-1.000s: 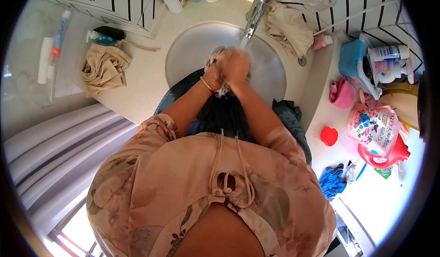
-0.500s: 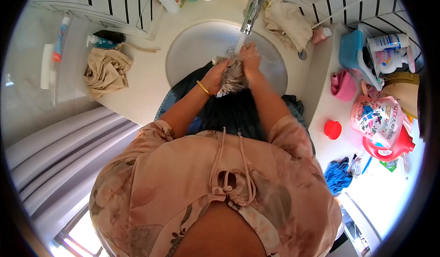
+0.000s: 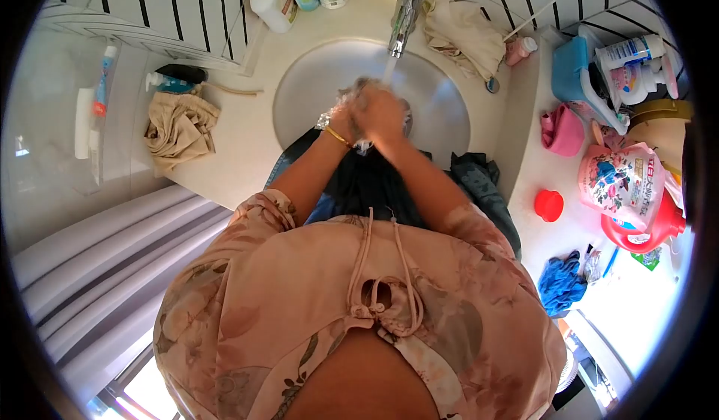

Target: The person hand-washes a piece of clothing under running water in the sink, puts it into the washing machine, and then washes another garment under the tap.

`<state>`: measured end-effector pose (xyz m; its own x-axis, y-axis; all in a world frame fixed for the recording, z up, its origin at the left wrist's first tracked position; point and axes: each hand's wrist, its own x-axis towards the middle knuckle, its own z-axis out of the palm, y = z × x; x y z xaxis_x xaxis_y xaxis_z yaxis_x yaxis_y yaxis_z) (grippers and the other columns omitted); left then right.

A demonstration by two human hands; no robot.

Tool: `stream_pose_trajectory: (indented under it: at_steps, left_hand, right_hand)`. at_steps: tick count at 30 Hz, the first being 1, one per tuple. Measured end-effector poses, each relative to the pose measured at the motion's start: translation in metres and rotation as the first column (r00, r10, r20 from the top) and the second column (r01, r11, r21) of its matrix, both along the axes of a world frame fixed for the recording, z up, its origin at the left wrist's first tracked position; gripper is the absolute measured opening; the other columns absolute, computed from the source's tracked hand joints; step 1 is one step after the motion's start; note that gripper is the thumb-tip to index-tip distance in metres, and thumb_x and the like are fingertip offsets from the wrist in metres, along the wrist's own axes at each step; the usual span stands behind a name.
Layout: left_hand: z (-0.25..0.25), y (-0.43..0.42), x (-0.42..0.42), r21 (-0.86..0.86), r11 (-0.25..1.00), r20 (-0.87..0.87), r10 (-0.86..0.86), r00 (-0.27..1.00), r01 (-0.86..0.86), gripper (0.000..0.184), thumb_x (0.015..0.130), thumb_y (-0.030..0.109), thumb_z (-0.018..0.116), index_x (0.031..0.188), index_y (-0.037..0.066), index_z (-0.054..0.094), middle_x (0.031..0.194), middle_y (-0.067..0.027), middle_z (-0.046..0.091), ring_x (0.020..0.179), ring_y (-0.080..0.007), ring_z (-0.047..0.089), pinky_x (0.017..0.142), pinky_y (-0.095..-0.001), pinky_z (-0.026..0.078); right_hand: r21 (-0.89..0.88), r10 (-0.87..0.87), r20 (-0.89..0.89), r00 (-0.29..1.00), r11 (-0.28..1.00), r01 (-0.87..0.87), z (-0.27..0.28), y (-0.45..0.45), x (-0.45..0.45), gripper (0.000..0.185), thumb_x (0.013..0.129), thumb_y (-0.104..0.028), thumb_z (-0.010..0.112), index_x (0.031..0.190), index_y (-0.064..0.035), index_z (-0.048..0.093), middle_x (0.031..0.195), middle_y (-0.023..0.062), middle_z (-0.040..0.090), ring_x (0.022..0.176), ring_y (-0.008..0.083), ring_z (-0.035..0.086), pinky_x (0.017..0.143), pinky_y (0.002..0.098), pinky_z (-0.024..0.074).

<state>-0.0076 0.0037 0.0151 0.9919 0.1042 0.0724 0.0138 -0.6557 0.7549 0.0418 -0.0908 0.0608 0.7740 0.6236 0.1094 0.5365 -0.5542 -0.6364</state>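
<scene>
Under the running tap, my two hands are pressed together over the oval sink. Between them is a wet greyish cloth, bunched up and mostly hidden by the fingers. My left hand, with a yellow bangle at its wrist, is closed on the cloth from the left. My right hand closes over it from the right and is blurred by motion. Water splashes around the left wrist. Dark garments hang over the sink's near edge, below my forearms.
A beige cloth lies on the left counter, another beige cloth right of the tap. Bottles stand behind the sink. The right ledge holds a blue basket, a pink pouch, a red cap and a blue cloth.
My hands have come closer together, and the right hand has moved down and left over the cloth. Less of the cloth shows now. The view has shifted slightly.
</scene>
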Motion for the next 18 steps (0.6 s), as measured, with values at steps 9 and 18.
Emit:
stream_pose_trajectory:
  at_steps: [9,18]
  left_hand:
    - [-0.001,0.014,0.003,-0.864,-0.466,-0.227,0.021,0.974,-0.192,0.055,0.083,0.050,0.040,0.117,0.008,0.049,0.113,-0.0113,0.053,0.103,-0.0282,0.051,0.090,-0.0443,0.039]
    - [0.070,-0.003,0.006,-0.893,-0.066,-0.445,-0.011,0.895,-0.445,0.040,0.089,0.035,0.042,0.112,0.003,0.051,0.107,-0.0077,0.057,0.095,-0.0184,0.056,0.080,-0.0324,0.047]
  right_hand:
    - [0.340,-0.145,-0.154,0.977,0.921,0.190,-0.001,0.005,-0.004,0.019,0.067,-0.021,0.062,0.069,-0.0019,0.059,0.082,0.0208,0.054,0.079,0.0366,0.052,0.070,0.0453,0.0419]
    - [0.201,-0.064,-0.789,0.611,0.913,0.355,-0.069,-0.009,0.082,0.032,0.077,-0.030,0.055,0.081,0.0014,0.061,0.079,0.0204,0.060,0.070,0.0291,0.057,0.065,0.0377,0.0447]
